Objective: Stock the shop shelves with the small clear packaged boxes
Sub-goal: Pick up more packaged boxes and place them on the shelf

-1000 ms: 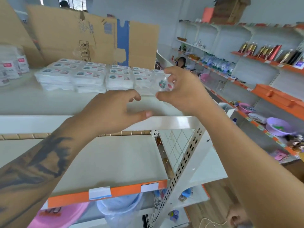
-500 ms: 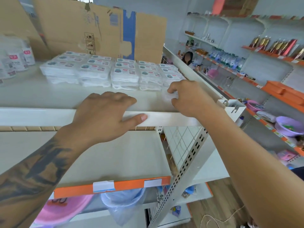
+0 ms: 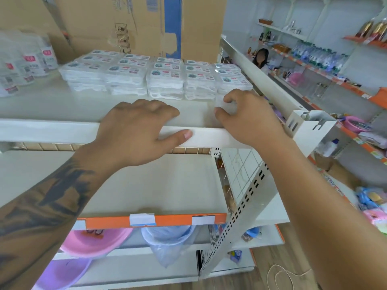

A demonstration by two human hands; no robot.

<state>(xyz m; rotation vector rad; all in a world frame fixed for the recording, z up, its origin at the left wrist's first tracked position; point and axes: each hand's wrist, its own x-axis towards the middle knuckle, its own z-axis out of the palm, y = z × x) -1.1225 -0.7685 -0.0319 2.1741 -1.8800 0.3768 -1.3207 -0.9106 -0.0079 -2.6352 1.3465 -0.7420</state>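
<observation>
A clear box (image 3: 225, 105), lifted a second ago, is now being set down on the top shelf (image 3: 52, 107) before the stacked boxes (image 3: 165, 78), pinched by right hand (image 3: 249, 116). Left hand (image 3: 134, 130) is being rested on the shelf edge, fingers loosely curled.

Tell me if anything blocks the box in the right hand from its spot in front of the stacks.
Nothing visible does. The right hand holds the clear box on the top shelf, just in front of the rightmost stacks, on bare shelf.
</observation>
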